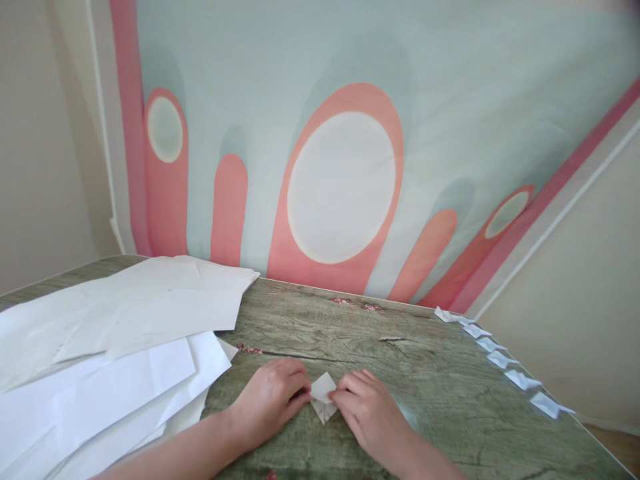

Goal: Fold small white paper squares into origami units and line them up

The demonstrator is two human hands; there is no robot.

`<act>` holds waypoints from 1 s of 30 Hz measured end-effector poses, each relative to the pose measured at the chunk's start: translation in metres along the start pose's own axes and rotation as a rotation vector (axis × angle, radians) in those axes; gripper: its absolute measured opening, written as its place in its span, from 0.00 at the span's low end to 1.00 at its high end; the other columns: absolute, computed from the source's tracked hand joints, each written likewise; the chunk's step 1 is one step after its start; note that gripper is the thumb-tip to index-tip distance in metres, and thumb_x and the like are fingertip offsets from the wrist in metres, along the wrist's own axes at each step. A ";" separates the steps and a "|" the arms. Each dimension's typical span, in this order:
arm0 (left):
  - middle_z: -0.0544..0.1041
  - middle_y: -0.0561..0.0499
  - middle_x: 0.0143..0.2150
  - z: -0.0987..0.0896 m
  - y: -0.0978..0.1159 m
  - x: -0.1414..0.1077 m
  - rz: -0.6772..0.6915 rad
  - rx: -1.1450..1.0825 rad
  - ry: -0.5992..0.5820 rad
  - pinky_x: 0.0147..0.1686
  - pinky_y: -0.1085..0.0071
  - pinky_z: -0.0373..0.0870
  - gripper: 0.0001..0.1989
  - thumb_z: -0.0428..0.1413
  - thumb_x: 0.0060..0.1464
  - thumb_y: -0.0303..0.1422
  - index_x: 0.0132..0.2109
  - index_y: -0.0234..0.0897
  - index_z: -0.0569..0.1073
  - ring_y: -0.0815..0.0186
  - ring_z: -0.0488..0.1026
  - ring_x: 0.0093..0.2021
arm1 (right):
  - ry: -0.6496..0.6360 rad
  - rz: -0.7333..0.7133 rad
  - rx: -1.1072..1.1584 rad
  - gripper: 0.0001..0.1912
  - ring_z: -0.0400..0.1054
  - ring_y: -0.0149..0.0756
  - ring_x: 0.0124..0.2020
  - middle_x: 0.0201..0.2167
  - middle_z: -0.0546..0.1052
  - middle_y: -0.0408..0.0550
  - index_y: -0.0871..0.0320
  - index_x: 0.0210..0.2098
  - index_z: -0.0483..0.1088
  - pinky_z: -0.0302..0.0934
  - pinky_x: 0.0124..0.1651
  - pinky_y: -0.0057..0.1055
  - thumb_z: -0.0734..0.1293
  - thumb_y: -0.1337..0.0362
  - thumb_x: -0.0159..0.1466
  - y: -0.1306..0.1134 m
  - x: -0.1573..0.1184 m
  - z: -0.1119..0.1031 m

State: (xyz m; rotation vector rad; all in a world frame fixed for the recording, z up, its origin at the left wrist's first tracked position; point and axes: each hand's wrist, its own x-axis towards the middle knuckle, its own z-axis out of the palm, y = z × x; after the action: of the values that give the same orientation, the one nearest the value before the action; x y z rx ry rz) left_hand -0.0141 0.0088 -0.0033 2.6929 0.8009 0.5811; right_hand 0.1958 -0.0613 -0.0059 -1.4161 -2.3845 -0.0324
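Note:
A small folded piece of white paper (323, 388) lies near the front middle of the wood-patterned table (320, 333), its upper part a diamond and its lower part a downward point. My left hand (274, 401) pinches its left corner between thumb and fingers. On the opposite side, my right hand (367, 415) pinches the right corner, the fingers bent together. Both hands rest low over the table, with the paper between their fingertips.
Large white sheets (150, 300) overlap at the back left, and more loose white sheets (115, 393) lie in front of them. Several small folded white papers (523, 380) line the right edge. A coloured backdrop (250, 87) stands behind the table.

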 end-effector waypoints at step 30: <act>0.71 0.52 0.30 0.003 0.014 0.008 -0.250 -0.002 0.029 0.38 0.66 0.57 0.07 0.51 0.55 0.30 0.30 0.38 0.71 0.62 0.67 0.36 | 0.084 0.433 0.351 0.08 0.63 0.33 0.30 0.28 0.66 0.42 0.57 0.26 0.62 0.56 0.34 0.28 0.61 0.72 0.61 0.001 0.012 0.019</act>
State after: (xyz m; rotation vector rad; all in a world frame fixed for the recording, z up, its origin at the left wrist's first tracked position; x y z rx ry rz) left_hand -0.0004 0.0018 0.0014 2.5331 1.1218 0.5612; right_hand 0.1861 -0.0472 -0.0199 -1.6739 -1.8551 0.4075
